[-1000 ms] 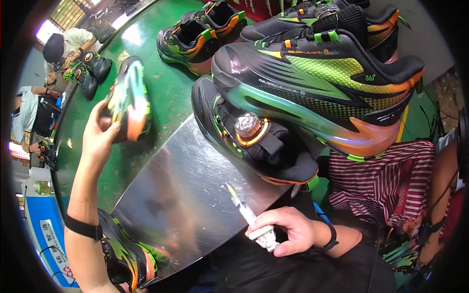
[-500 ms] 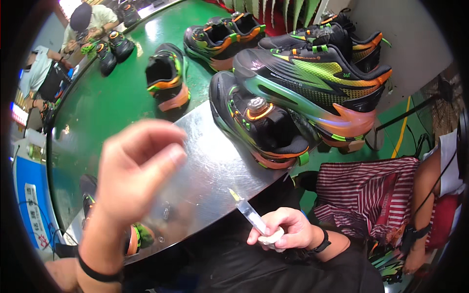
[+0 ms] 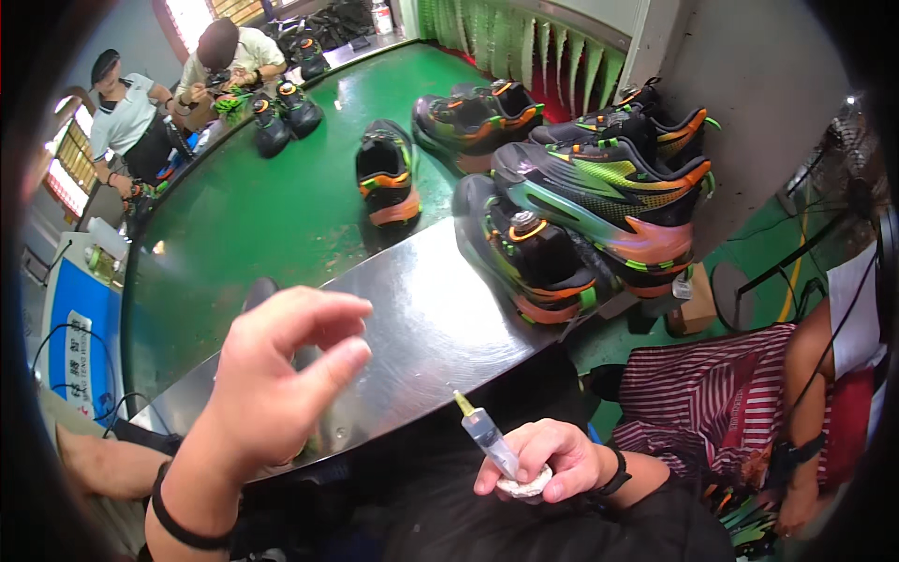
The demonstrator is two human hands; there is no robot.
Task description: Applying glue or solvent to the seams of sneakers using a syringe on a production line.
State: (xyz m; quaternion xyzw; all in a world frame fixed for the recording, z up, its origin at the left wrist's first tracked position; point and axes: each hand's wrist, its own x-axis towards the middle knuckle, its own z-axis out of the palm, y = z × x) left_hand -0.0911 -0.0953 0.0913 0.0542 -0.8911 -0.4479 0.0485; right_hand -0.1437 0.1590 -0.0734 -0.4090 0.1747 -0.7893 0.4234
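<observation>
My right hand grips a clear syringe with a yellow-green tip, pointing up and left. A round white piece sits at the syringe's lower end, under the fingers; its kind is unclear. Over the metal ledge, my left hand hangs with thumb and fingers curved apart, nothing between them. A dark shoe shows partly behind that hand. Right of the ledge, a black, green and orange sneaker rests on its side against others. Beside it stands a black sneaker with a round dial.
A green conveyor belt runs beyond the ledge, carrying a single sneaker and a pair. Two people work at its far left side. At right, a person in a striped apron sits close by. A blue box stands left.
The view has tilted up and swung left, so more of the far room shows. My left hand appears farther right and lower in the picture. My right hand still holds the syringe.
</observation>
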